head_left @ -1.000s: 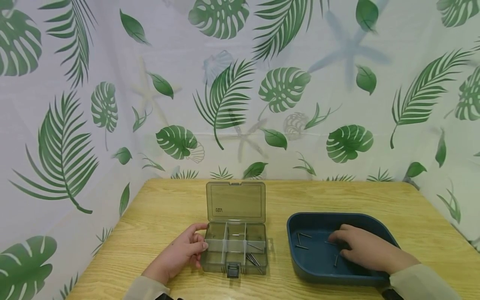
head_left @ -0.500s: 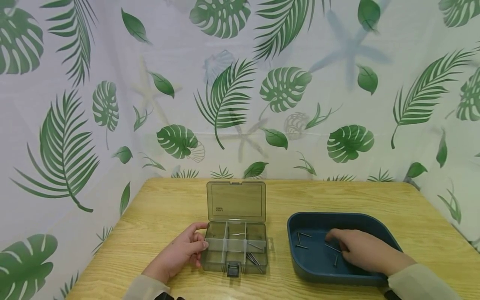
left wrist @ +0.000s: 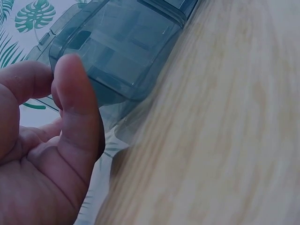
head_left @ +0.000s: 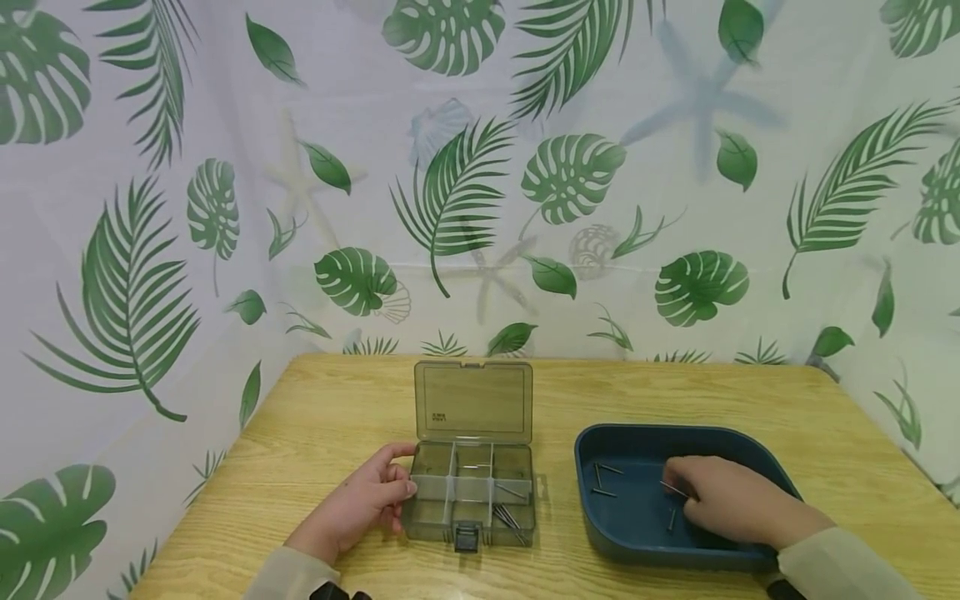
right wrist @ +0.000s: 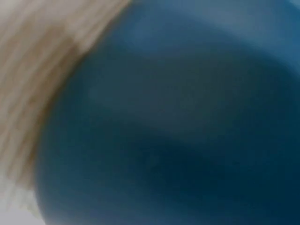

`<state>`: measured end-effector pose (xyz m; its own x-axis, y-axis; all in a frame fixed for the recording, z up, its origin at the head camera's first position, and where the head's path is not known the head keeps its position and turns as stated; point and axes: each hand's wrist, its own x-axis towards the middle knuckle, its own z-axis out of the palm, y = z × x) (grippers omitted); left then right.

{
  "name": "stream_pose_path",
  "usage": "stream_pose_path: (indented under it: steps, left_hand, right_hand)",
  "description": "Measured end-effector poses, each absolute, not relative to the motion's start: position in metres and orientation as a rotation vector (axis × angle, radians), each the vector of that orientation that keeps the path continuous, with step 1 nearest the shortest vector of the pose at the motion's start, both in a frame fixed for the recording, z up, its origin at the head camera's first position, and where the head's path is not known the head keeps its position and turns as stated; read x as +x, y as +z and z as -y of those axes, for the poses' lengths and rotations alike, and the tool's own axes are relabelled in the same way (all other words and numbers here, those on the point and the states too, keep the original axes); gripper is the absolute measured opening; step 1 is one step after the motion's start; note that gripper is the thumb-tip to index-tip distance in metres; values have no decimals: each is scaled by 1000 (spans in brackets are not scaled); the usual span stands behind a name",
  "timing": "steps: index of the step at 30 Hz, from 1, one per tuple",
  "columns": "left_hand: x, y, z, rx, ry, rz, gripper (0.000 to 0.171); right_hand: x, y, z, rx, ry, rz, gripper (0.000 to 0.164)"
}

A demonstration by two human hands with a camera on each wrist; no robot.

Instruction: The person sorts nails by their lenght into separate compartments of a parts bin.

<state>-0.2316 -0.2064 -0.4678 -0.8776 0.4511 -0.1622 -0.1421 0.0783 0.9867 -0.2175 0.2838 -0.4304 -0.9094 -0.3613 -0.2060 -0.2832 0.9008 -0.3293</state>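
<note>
A smoky clear compartment box (head_left: pixel 471 492) stands on the table with its lid (head_left: pixel 474 402) raised at the back. Several nails (head_left: pixel 507 517) lie in its right-hand compartments, and a thin piece (head_left: pixel 472 466) shows in the back middle one. My left hand (head_left: pixel 367 500) holds the box's left side, its thumb (left wrist: pixel 75 93) against the wall in the left wrist view. To the right is a dark blue tray (head_left: pixel 637 546). Inside it my right hand (head_left: pixel 742 500) pinches a nail (head_left: pixel 673 488) between fingertips and thumb. The right wrist view is blurred blue and hides the fingers.
Several loose nails (head_left: pixel 604 480) lie at the tray's left side, and another nail (head_left: pixel 671 520) lies near the right hand. The wooden table (head_left: pixel 337 408) ends at a leaf-patterned cloth (head_left: pixel 480 208) behind and at the sides. The tray's raised rim surrounds the right hand.
My right fingers have closed on a nail that lay in the tray, and its end is slightly lifted and turned. The left hand and the box stay in place.
</note>
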Motion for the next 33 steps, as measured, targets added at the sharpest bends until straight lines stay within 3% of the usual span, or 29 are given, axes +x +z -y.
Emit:
stream_pose_path:
  steps: [5, 12, 17, 23, 33]
  left_hand:
    - [-231, -467, 206, 309, 1845, -1937, 63]
    - [-231, -467, 206, 303, 1844, -1945, 64]
    - [-230, -468, 206, 298, 1851, -1938, 65]
    - [-230, -469, 206, 297, 1854, -1941, 64]
    - [-231, -469, 206, 301, 1860, -1929, 63]
  right_hand:
    - [-213, -426, -282, -571, -526, -2809, 16]
    - [-207, -414, -267, -711, -637, -2832, 18]
    - [-206, -403, -249, -723, -707, -2818, 9]
    - [-204, -394, -225, -718, -789, -2795, 18]
    - [-208, -388, -188, -799, -817, -2844, 17]
